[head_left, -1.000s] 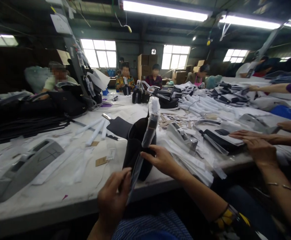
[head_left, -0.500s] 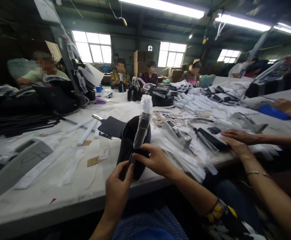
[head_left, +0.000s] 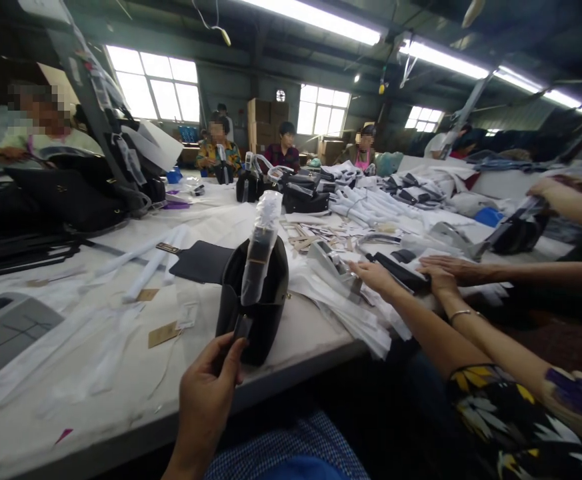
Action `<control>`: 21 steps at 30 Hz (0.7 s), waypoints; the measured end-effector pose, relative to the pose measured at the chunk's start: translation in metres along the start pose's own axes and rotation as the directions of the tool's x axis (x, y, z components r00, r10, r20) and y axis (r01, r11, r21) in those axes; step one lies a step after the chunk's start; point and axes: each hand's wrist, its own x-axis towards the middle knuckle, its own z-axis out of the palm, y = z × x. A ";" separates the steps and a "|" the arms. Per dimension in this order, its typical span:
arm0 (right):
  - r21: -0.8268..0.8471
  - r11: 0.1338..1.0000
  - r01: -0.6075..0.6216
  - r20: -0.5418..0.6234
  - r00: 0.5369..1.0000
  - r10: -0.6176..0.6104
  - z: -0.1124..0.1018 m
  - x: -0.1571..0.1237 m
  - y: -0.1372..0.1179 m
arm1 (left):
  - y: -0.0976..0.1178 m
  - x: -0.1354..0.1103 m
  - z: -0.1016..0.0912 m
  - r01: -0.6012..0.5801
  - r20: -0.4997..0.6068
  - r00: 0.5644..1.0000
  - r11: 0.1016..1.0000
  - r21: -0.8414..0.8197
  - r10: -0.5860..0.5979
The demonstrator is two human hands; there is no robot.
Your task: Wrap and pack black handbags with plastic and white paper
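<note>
Your left hand (head_left: 205, 393) is pinching in its grip the lower end of the plastic-wrapped strap (head_left: 258, 253), which is leaning up along the black bag (head_left: 265, 313). The bag is standing near the worktop (head_left: 305, 333) edge. Your right hand (head_left: 373, 275) is lying flat with the fingers spread, just beside the tape dispenser (head_left: 333, 263).

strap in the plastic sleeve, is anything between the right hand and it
Only the tape dispenser, low on the table beside the right hand, lies between it and the strap. The strap stands up before the bag, its lower end held by the left hand. Above the dispenser the way looks open.
</note>
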 end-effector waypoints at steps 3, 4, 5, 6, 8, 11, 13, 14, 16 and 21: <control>0.102 0.990 -0.096 0.078 0.993 0.088 0.006 0.003 0.008 | -0.001 -0.001 -0.001 0.014 0.006 1.000 1.000 -0.006 -0.014; 0.140 0.983 -0.118 0.086 0.991 0.106 0.007 0.004 0.009 | -0.001 -0.001 -0.001 0.016 0.003 1.000 1.000 -0.007 -0.016; 0.178 0.975 -0.132 0.088 0.989 0.118 0.007 0.004 0.008 | -0.002 -0.001 -0.001 0.017 0.002 1.000 1.000 -0.006 -0.017; 0.217 0.967 -0.136 0.086 0.989 0.120 0.006 0.004 0.007 | -0.002 -0.001 -0.001 0.016 0.001 1.000 1.000 -0.007 -0.016; 0.290 0.949 -0.121 0.072 0.992 0.104 0.000 0.002 0.003 | -0.004 -0.001 -0.001 0.016 0.001 1.000 1.000 -0.011 -0.016; 0.378 0.924 -0.060 0.029 0.998 0.053 -0.013 -0.010 -0.004 | -0.005 0.000 -0.001 0.026 0.000 1.000 0.999 -0.024 -0.026; 0.432 0.900 -0.063 0.020 0.998 0.060 -0.019 -0.023 -0.005 | -0.005 -0.001 -0.002 0.028 0.001 1.000 0.999 -0.029 -0.028; 0.459 0.884 -0.088 0.030 0.996 0.084 -0.021 -0.029 -0.004 | -0.005 -0.001 -0.003 0.029 0.001 1.000 0.999 -0.029 -0.029; 0.505 0.846 -0.170 0.065 0.985 0.159 -0.021 -0.042 0.004 | -0.005 -0.001 -0.004 0.043 0.004 0.999 0.999 -0.033 -0.043; 0.533 0.801 -0.274 0.047 0.954 0.295 -0.009 -0.055 0.038 | -0.009 -0.002 -0.006 0.087 0.014 0.996 0.993 -0.081 -0.087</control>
